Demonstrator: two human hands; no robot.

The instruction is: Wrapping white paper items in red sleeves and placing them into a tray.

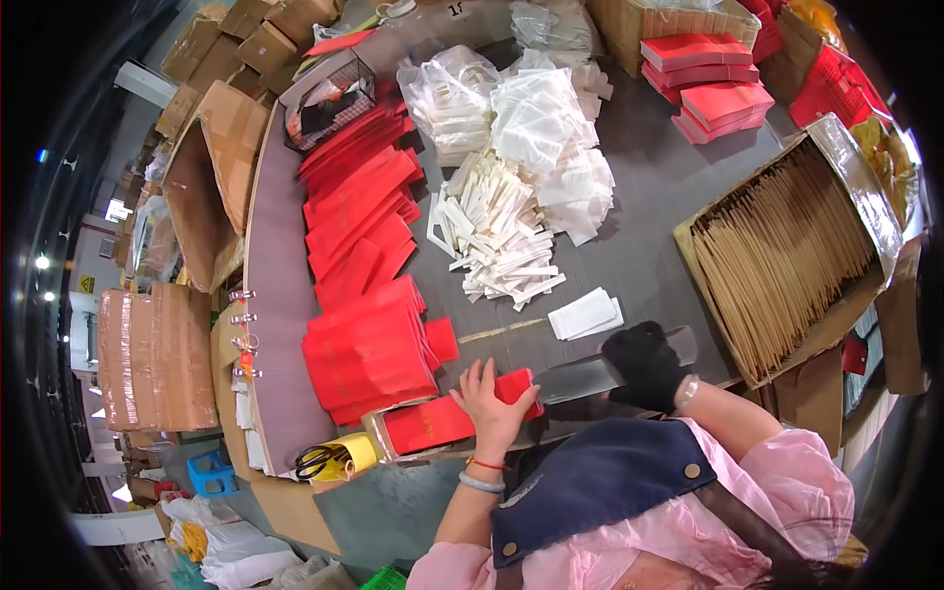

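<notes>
My bare left hand (pixel 490 411), with a red string and a bangle at the wrist, lies with fingers spread across a long red packet (pixel 425 423). Its thumb reaches the packet's right end. My right hand (pixel 644 366) wears a black glove and is closed over a long, see-through grey plastic strip (pixel 580 379). That strip's left end meets the red packet; whether it wraps the packet is unclear. Left of my hands, red packets (pixel 364 344) lie fanned in an overlapping pile. A small stack of white slips (pixel 586 315) rests just beyond my right hand.
Folded white strips (pixel 501 231) and clear plastic bags (pixel 539 118) heap at the table's middle. At right stands a carton (pixel 708 246) packed with brown card sheets. Red stacks (pixel 723 98) sit far right. Black-handled scissors (pixel 324 460) and a yellow holder (pixel 356 454) hang at the near-left edge.
</notes>
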